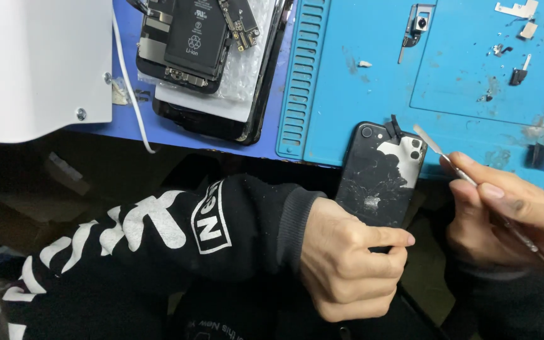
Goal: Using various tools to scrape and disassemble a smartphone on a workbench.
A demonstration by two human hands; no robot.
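Our left hand (347,264) grip closed round cracked black phone (382,176); right hand (511,214) pinches thin metal pry tool (439,148). We should keep blade flat, pressure light near camera corner.

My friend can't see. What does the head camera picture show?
A left hand holds a black phone with a cracked back, while the right hand holds a thin metal tool near its top corner. They are over the edge of a blue mat dotted with small parts; an opened phone lies further back.
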